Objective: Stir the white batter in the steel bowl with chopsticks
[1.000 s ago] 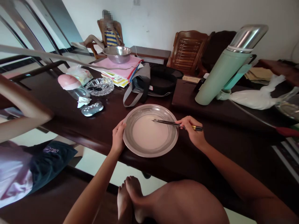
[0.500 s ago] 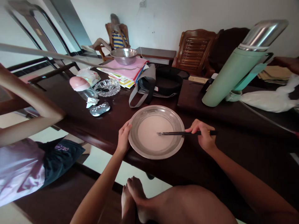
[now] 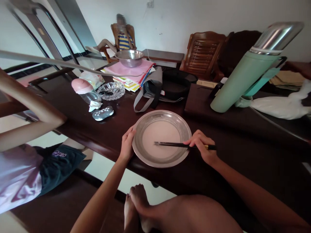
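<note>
A round metal basin (image 3: 185,129) rests at the near edge of the dark wooden table (image 3: 102,139). Pale, milky liquid (image 3: 161,132) covers its bottom. My left hand (image 3: 127,142) grips the basin's left rim, thumb on top and fingers partly hidden along the outside. In my right hand (image 3: 203,147) is a pair of dark chopsticks (image 3: 171,144), held over the basin's right rim. The chopstick tips dip into the liquid left of its middle.
Behind the basin lie a grey-black bag (image 3: 167,85), a glass ashtray (image 3: 111,90), a pink-lidded bottle (image 3: 84,89) and a dark controller-like object (image 3: 103,113). A steel bowl (image 3: 130,59) tops papers. A green thermos (image 3: 245,81) stands right. One person (image 3: 21,174) sits left, another (image 3: 123,40) farther back.
My right hand has moved left, carrying the chopsticks, whose tips have slid leftward and slightly nearer me through the liquid. My left hand still grips the rim.
</note>
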Tool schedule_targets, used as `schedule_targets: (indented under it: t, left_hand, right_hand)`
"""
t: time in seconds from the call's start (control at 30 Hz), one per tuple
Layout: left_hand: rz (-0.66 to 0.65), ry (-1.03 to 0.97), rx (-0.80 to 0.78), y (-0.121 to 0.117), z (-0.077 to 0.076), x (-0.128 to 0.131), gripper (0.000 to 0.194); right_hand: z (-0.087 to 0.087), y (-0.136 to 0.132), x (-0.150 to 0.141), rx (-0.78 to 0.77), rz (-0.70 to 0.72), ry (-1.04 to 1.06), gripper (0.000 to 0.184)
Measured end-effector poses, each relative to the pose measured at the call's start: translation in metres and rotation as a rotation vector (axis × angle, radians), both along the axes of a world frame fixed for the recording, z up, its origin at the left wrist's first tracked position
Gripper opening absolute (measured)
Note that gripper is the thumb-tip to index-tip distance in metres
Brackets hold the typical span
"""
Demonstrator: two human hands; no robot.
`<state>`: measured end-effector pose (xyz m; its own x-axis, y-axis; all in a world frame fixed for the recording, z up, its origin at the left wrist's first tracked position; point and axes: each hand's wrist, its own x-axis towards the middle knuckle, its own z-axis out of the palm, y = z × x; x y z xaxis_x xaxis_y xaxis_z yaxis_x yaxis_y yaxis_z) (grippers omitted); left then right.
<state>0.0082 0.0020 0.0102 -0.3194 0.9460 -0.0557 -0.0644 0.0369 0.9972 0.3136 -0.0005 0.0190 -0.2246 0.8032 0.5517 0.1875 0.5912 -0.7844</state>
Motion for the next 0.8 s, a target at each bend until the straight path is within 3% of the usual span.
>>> schedule_targets:
  t: [0.07, 0.17, 0.23, 0.33, 0.4, 0.5, 0.57, 0.67, 0.8]
  left_hand:
    - [0.000, -0.012, 0.003, 0.0000, -0.0005, -0.0002, 0.057]
    - [-0.004, -0.027, 0.013, 0.0002, -0.0015, -0.0006, 0.056]
    - [-0.004, -0.026, 0.012, 0.0005, -0.0018, -0.0007, 0.056]
    - [0.003, -0.028, 0.013, 0.0009, -0.0016, -0.0005, 0.055]
    - [0.001, -0.036, 0.013, 0.0010, -0.0012, -0.0003, 0.054]
    - [-0.006, -0.021, 0.013, 0.0009, -0.0011, -0.0002, 0.055]
    - [-0.004, -0.008, 0.011, 0.0008, -0.0014, -0.0005, 0.056]
    - [0.001, -0.032, 0.015, 0.0007, -0.0022, -0.0009, 0.055]
    - [-0.014, -0.064, 0.030, 0.0006, -0.0024, -0.0006, 0.051]
  right_hand:
    - [-0.0004, 0.0005, 0.0003, 0.000, -0.056, -0.010, 0.030]
    - [-0.0033, 0.0020, 0.0022, 0.008, -0.123, 0.133, 0.040]
    - [-0.0045, 0.0018, 0.0022, 0.012, -0.092, 0.170, 0.043]
    - [-0.0042, 0.0008, 0.0007, 0.009, -0.032, 0.059, 0.036]
    - [-0.0041, 0.0010, 0.0004, 0.004, -0.066, 0.013, 0.032]
    - [-0.0055, 0.0018, 0.0012, 0.008, -0.126, 0.115, 0.039]
    - [-0.0061, 0.0013, 0.0011, 0.014, -0.090, 0.164, 0.043]
    - [-0.0054, 0.0003, 0.0000, -0.010, -0.027, 0.064, 0.037]
    - [-0.0045, 0.0006, -0.0001, 0.006, -0.087, 0.097, 0.037]
